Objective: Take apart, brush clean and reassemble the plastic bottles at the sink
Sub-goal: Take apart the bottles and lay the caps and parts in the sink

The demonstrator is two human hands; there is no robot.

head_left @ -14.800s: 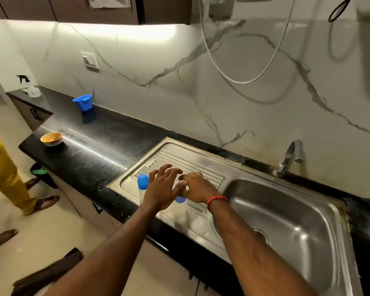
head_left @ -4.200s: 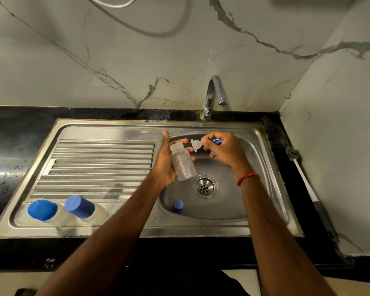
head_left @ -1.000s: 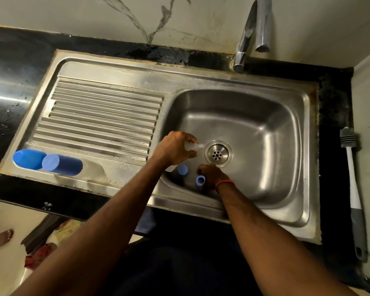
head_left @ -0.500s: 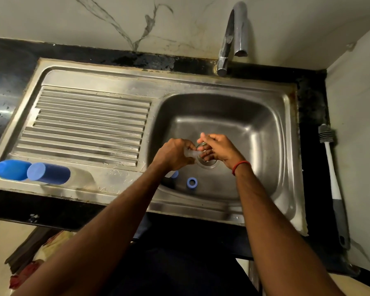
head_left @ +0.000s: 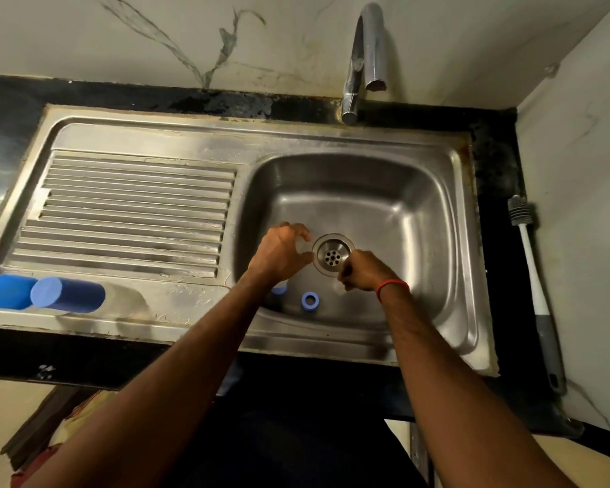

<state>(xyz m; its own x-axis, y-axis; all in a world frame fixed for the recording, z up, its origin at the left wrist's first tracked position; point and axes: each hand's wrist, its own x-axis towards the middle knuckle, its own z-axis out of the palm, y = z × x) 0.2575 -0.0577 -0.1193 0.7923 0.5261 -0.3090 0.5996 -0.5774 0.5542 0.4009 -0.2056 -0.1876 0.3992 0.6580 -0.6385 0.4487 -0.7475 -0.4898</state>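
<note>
While two blue-capped bottles (head_left: pixel 67 294) lie on their sides at the left end of the draining board (head_left: pixel 138 206), likely parked until their turn, both hands work low in the sink basin (head_left: pixel 419 206), where loose parts cannot roll off. The left hand (head_left: pixel 279 255) curls fingers and thumb round what seems to be the clear bottle (head_left: pixel 304 246), beside the drain (head_left: pixel 332 255). A blue cap (head_left: pixel 279 288) and blue ring (head_left: pixel 309 300) rest on the basin floor. The right hand (head_left: pixel 365 272) is clenched; whether it pinches a part I cannot tell. The brush (head_left: pixel 532 276) lies untouched on the desk (head_left: pixel 493 177), far right.
</note>
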